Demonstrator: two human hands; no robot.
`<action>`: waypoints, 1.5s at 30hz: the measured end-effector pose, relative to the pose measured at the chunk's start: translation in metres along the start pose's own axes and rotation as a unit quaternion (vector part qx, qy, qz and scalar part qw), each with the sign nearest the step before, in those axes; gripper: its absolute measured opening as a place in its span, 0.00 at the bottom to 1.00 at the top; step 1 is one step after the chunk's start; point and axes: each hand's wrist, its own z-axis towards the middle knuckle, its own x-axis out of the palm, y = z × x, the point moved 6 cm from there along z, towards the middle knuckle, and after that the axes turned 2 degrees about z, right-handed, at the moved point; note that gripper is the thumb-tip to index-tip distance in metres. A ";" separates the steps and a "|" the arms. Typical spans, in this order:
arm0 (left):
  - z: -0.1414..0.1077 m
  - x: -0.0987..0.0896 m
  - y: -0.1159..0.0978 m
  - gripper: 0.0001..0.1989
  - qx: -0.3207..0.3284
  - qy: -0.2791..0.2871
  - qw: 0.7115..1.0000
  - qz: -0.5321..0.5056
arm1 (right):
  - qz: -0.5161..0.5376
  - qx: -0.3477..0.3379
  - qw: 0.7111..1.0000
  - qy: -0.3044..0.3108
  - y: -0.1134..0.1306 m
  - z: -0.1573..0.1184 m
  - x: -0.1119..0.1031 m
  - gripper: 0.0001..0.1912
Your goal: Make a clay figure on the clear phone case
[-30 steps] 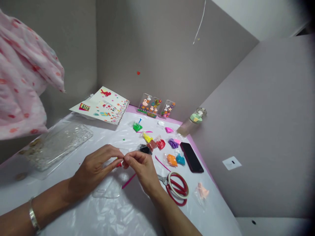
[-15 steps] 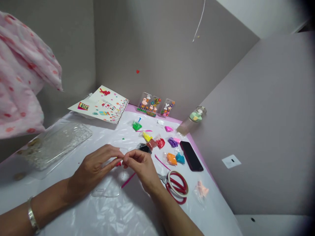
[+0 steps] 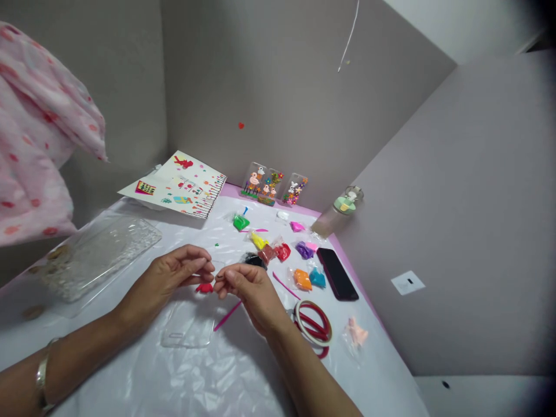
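Above a clear phone case (image 3: 176,341), my left hand (image 3: 176,273) has its thumb and fingers pressed together. Whether anything tiny sits in that pinch is hidden. Just to its right, my right hand (image 3: 249,295) pinches a small dark brown piece (image 3: 220,276), perhaps clay, between thumb and index finger. A narrow gap parts the two hands. Below them a red clay shape (image 3: 204,287) rests on the case, partly under the left fingers. A pink thin tool (image 3: 226,317) lies by the case, partly behind my right hand.
Bagged clay lumps, such as orange (image 3: 303,279) and green (image 3: 240,222), lie ahead. Scissors (image 3: 319,330) with a white ring and a black phone (image 3: 337,274) are right. A plastic tray (image 3: 108,255) stands left, a notebook (image 3: 182,191) behind. Decorated cases (image 3: 295,189) and a bottle (image 3: 336,214) stand behind.
My fingertips were touching; now the hands are apart, the left drawn back to the left. The brown piece and more of the red shape have come into sight.
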 end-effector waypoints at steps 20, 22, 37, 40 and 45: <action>-0.003 0.006 0.002 0.16 -0.043 0.048 0.995 -0.073 | -0.065 -0.048 0.993 -0.083 0.008 0.003 -0.013 0.13; -0.002 0.005 0.002 0.16 -0.040 0.047 0.996 -0.071 | -0.065 -0.048 0.993 -0.080 0.008 0.003 -0.013 0.13; -0.001 0.003 0.001 0.19 -0.043 0.023 0.997 -0.062 | -0.047 -0.049 0.993 -0.094 0.004 0.004 -0.017 0.17; -0.001 0.003 -0.001 0.22 -0.038 0.026 0.998 -0.046 | -0.047 -0.049 0.993 -0.094 0.004 0.004 -0.017 0.19; -0.001 0.003 -0.003 0.29 -0.030 0.029 0.999 -0.011 | -0.043 -0.044 0.994 -0.086 0.006 0.004 -0.015 0.15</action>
